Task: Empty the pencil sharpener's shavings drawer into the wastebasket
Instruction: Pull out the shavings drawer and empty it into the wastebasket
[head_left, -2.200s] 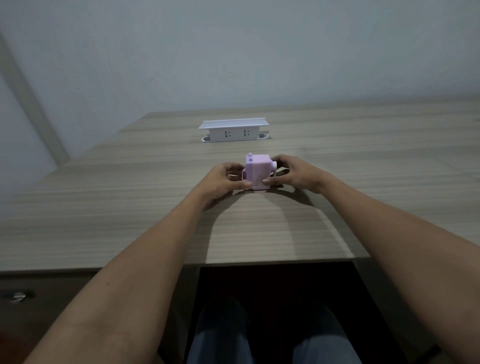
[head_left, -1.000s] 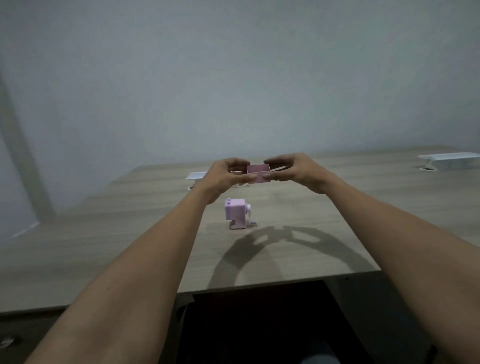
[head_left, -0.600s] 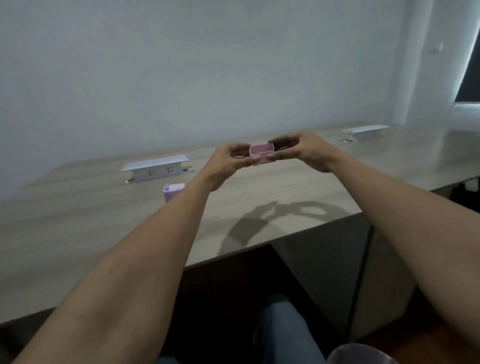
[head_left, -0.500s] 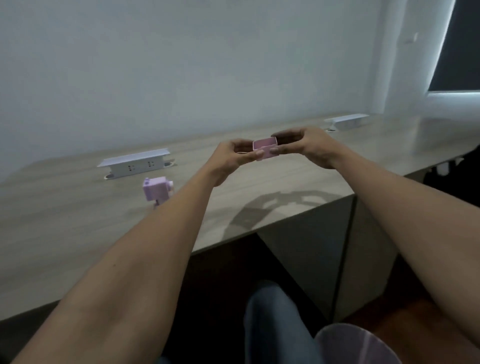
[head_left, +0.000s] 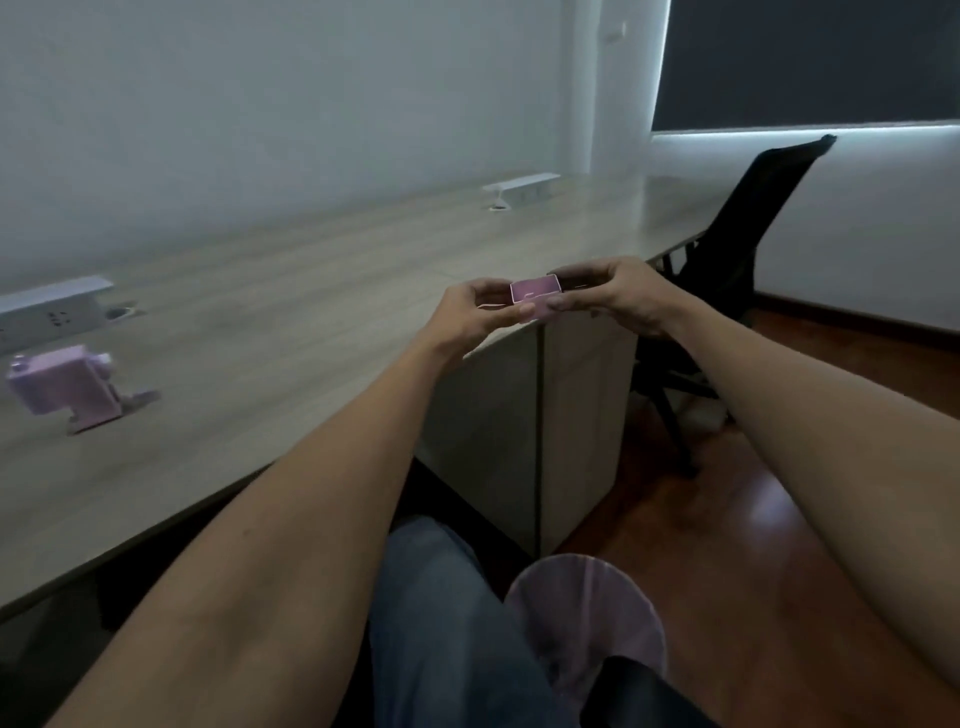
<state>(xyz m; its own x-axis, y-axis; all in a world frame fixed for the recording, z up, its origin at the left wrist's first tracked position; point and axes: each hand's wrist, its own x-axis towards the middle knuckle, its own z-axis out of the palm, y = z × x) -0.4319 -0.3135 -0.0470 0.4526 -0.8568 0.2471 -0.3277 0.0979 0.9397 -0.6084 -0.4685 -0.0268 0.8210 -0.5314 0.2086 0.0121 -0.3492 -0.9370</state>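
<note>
A small pink shavings drawer (head_left: 536, 295) is held level in the air past the desk's front edge, open side up. My left hand (head_left: 475, 315) pinches its left end and my right hand (head_left: 615, 296) pinches its right end. The lilac pencil sharpener (head_left: 70, 387) stands on the wooden desk (head_left: 291, 312) at the far left, without its drawer. A pinkish-lilac wastebasket (head_left: 592, 618) sits on the floor low in the middle, below the hands and beside my knee; my leg hides part of its rim.
Two white socket boxes stand on the desk, one at the far left (head_left: 52, 312) and one farther back (head_left: 519, 188). A black office chair (head_left: 737, 260) stands to the right of the desk cabinet (head_left: 519, 415). The floor is reddish wood.
The view has swung right and down. Both hands have carried the drawer off the desk toward the right, and more of the wastebasket now shows below them.
</note>
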